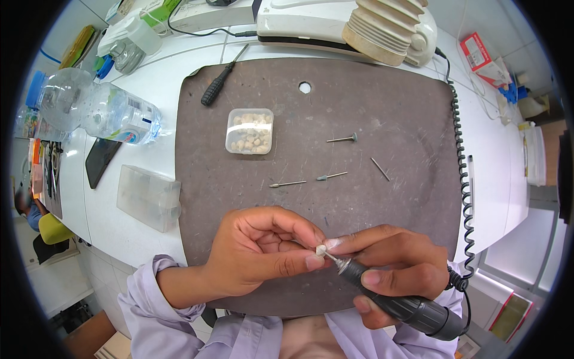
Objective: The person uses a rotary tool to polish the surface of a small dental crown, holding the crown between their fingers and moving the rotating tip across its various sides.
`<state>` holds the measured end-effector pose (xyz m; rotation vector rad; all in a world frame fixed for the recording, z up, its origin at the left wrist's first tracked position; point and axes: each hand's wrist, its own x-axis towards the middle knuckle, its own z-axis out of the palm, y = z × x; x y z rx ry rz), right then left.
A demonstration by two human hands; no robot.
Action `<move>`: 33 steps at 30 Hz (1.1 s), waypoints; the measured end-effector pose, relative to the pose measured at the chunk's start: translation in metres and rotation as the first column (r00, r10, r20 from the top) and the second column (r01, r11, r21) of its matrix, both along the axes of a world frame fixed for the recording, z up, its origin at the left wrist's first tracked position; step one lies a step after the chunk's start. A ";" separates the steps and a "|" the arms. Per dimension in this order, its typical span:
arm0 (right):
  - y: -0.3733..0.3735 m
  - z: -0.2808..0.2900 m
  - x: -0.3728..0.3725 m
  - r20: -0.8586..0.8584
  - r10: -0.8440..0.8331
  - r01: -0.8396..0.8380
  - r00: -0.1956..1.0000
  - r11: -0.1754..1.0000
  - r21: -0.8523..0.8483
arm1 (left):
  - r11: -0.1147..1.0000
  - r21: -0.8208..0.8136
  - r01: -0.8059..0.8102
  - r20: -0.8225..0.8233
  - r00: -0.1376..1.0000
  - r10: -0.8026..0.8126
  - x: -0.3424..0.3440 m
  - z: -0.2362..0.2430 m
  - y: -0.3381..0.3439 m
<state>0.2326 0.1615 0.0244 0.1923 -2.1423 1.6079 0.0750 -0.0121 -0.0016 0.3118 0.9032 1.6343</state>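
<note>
Near the front of the brown mat, my left hand (263,251) pinches a small off-white piece (320,250) between thumb and fingers. My right hand (394,269) is wrapped round a black rotary handpiece (426,314), whose thin metal bit meets that piece, with my right index fingertip beside it. Beyond my hands lie several loose bits (341,138) with metal shanks. A lidded clear box (249,131) of small beige pieces sits on the mat, and a black screwdriver (218,84) lies behind it.
The brown mat (406,107) bears a white machine (299,21) with a ribbed hose behind it. Bottles (119,113), a dark phone (101,158) and a plastic case (146,197) stand or lie at left. A coiled cord (460,149) runs along the right. A person (30,212) sits far left.
</note>
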 end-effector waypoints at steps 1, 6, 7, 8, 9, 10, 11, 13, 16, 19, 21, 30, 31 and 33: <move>0.001 -0.001 0.000 0.005 0.008 -0.008 1.000 1.000 -0.004 | 1.000 -0.003 -0.003 0.008 1.000 0.003 0.000 0.000 0.000; 0.002 0.006 0.000 0.042 0.031 -0.031 0.999 1.000 -0.008 | 1.000 0.000 -0.004 0.000 1.000 0.004 0.000 0.001 0.000; 0.002 0.006 0.000 0.038 0.024 -0.023 0.999 1.000 -0.007 | 1.000 0.000 -0.004 -0.003 1.000 0.004 0.000 0.001 0.000; 0.002 0.005 0.000 0.034 0.016 -0.016 0.999 1.000 -0.007 | 1.000 -0.001 -0.003 -0.006 1.000 0.003 0.000 0.000 0.000; 0.001 0.004 0.001 0.031 0.008 -0.008 0.999 1.000 -0.006 | 1.000 -0.001 -0.002 -0.004 1.000 0.002 0.000 0.001 0.000; 0.001 0.003 0.000 0.023 0.004 -0.003 1.000 1.000 -0.006 | 1.000 -0.001 -0.001 -0.003 1.000 0.001 0.000 0.001 0.001; 0.001 0.002 0.000 0.016 -0.001 0.001 1.000 1.000 -0.006 | 1.000 -0.001 0.000 -0.001 1.000 0.000 0.000 0.001 0.001; -0.001 0.001 0.000 -0.003 -0.017 0.017 1.000 0.999 -0.031 | 1.000 -0.005 -0.001 -0.009 1.000 0.001 0.000 0.001 0.000; -0.005 -0.004 0.003 -0.043 -0.044 0.040 0.998 0.995 -0.095 | 1.000 -0.002 -0.005 -0.017 1.000 0.005 0.000 0.000 0.000; -0.006 -0.008 0.003 -0.058 -0.048 0.041 0.997 0.992 -0.121 | 1.000 0.017 -0.002 -0.037 0.999 0.003 0.000 0.000 0.000; -0.005 -0.004 0.003 -0.042 -0.034 0.029 0.999 0.993 -0.115 | 1.000 0.021 0.001 -0.041 0.999 0.000 0.000 0.001 0.000; 0.001 -0.003 -0.001 -0.032 0.010 -0.010 0.999 1.000 -0.007 | 1.000 0.001 0.005 -0.036 0.999 -0.005 -0.001 0.001 0.000; 0.001 -0.003 -0.001 -0.034 0.010 -0.010 0.999 1.000 -0.007 | 1.000 0.001 0.005 -0.036 0.999 -0.005 -0.001 0.002 0.000; 0.000 -0.002 -0.001 -0.033 0.008 -0.008 0.999 1.000 -0.008 | 1.000 0.003 0.003 -0.028 1.000 -0.003 0.000 0.002 0.000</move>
